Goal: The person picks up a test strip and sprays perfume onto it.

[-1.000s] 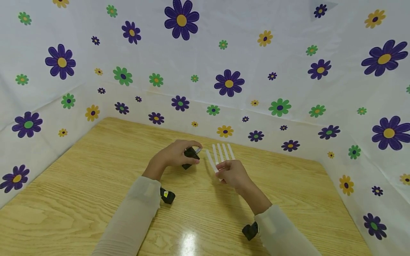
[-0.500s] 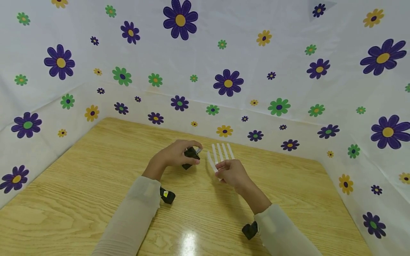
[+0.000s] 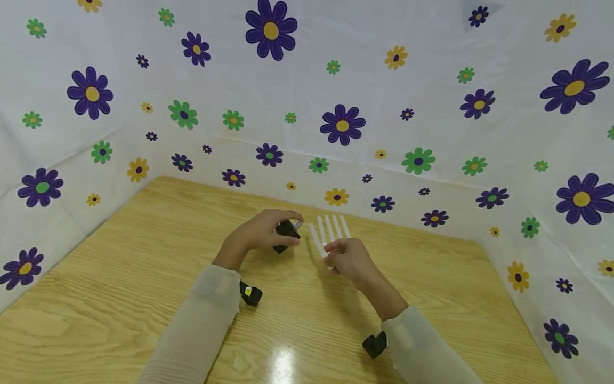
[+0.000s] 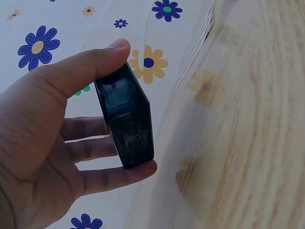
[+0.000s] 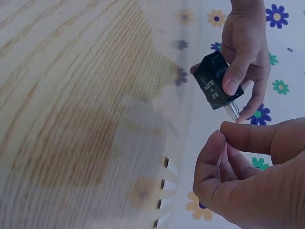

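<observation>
In the head view my left hand [image 3: 256, 229] grips a dark, angular glass perfume bottle [image 3: 287, 235], tilted with its silver spray nozzle [image 5: 232, 110] toward the right. My index fingertip rests on the nozzle; thumb and other fingers clasp the body, as the left wrist view shows. Light lettering marks the bottle's side in the right wrist view. Facing it, my right hand [image 3: 350, 261] pinches a narrow white paper strip [image 3: 316, 238] between thumb and fingers. The strip's free end points up toward the nozzle, a small gap apart. In the right wrist view the strip is mostly hidden by the fingers.
Several more white strips [image 3: 336, 228] lie side by side just beyond my right hand, near the back of the wooden table [image 3: 297, 330]. A white flower-printed sheet [image 3: 297, 85] walls the back and sides. A black wrist device [image 3: 250, 295] hangs under the left cuff, another at the right.
The held paper strip's free end dips slightly right and then returns left. Both hands stay almost in place, with the left fingertip still on the nozzle.
</observation>
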Available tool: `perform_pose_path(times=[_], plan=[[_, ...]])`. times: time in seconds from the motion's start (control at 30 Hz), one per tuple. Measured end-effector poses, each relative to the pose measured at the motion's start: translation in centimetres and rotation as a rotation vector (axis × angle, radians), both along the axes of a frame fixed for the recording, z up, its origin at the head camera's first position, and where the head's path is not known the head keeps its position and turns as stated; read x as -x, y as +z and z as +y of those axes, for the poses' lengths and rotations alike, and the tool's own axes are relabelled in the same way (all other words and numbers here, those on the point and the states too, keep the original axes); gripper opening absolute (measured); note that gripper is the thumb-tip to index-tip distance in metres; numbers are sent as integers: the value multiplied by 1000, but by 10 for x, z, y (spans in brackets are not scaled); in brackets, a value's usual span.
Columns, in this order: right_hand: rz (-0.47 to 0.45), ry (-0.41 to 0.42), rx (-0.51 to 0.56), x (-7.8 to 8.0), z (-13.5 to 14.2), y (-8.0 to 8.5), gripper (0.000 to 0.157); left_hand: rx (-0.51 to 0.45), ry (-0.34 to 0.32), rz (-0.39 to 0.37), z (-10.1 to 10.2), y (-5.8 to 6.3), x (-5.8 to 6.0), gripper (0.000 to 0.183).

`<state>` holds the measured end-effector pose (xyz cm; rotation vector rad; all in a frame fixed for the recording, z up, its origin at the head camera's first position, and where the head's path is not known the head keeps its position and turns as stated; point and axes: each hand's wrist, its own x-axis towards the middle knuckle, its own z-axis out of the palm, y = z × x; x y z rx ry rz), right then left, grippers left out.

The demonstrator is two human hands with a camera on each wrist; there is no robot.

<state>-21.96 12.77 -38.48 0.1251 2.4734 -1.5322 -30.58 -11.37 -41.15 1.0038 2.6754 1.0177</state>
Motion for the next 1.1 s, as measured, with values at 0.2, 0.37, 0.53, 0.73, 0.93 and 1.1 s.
perform_pose_path(times=[0.2, 0.37, 0.53, 0.73, 0.93, 1.1], plan=[[-2, -6, 26, 5, -1, -6, 18, 2, 13, -12, 0, -1, 0, 56], [4, 2, 37, 12, -6, -13, 18, 8, 20, -14, -1, -1, 0, 56], [2, -19, 34, 23, -10, -19, 20, 10, 15, -11, -2, -1, 0, 57], [-20, -64, 70, 39, -15, -24, 23, 9, 9, -12, -2, -1, 1, 57], [-49, -83, 115, 49, -18, -23, 27, 4, -5, -24, -2, 0, 0, 60], [-57, -96, 116, 54, -21, -25, 28, 3, 1, -30, -3, 1, 0, 61]])
